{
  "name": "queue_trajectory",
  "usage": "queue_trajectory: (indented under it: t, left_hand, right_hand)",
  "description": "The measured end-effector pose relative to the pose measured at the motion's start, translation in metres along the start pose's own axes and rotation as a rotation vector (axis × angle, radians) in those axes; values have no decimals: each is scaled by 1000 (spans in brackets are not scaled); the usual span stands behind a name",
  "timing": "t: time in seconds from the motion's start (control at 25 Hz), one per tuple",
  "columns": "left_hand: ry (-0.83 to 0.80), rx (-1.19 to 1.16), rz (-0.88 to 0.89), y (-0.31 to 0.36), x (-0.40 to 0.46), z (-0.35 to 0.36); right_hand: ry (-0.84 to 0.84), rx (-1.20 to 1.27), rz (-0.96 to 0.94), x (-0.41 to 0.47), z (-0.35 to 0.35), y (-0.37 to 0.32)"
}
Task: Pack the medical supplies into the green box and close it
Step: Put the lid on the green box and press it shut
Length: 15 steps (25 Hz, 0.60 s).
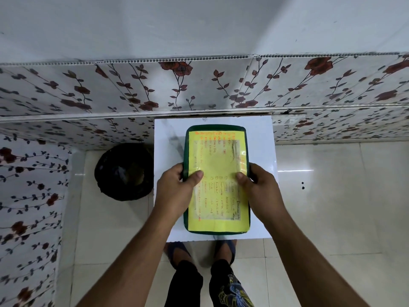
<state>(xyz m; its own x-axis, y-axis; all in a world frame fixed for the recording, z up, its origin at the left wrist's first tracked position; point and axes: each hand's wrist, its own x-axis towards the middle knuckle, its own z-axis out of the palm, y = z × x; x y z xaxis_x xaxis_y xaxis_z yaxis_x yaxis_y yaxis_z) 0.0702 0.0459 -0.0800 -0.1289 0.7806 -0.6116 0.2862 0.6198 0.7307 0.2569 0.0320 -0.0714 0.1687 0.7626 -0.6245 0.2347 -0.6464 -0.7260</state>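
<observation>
On the white table (261, 134) sits the green box (217, 127), lid shut, yellow handwritten label up; left hand (174, 191) and right hand (259, 189) grip its 2 long sides, thumbs pressing on top

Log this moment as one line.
green box lid on | both hands gripping sides: left, right | on white table

Green box (186, 151), yellow orange-lettered label (218, 165); white table (168, 134); rose-patterned wall (132, 85).
</observation>
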Motion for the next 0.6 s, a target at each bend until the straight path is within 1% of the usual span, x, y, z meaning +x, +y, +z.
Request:
queue_trajectory:
  t: [0.12,0.2,0.24,0.32,0.36,0.4,0.48,0.6]
  left_hand:
    - [-65,7,-42,-2,-7,-8]
    - [-159,26,-139,-8,-23,-18]
    - [-206,13,-189,-14,-33,-21]
    - [-267,56,-214,-20,-52,-23]
    - [-260,101,-196,-23,-58,-22]
    - [-243,130,-175,-26,-61,-21]
    - [-206,160,-150,-27,-59,-19]
    - [-182,186,-143,-31,-53,-15]
  right_hand:
    - [-62,17,23,-5,-3,-3]
    - [-119,24,50,-18,-9,-2]
    - [-160,27,80,-25,-12,3]
    - [-268,-51,113,-42,-13,15]
    - [-295,-98,115,-48,-11,20]
    - [-288,-121,106,-52,-9,25]
    - [-251,-123,85,-50,-7,28]
    - [-241,-131,100,-45,-5,29]
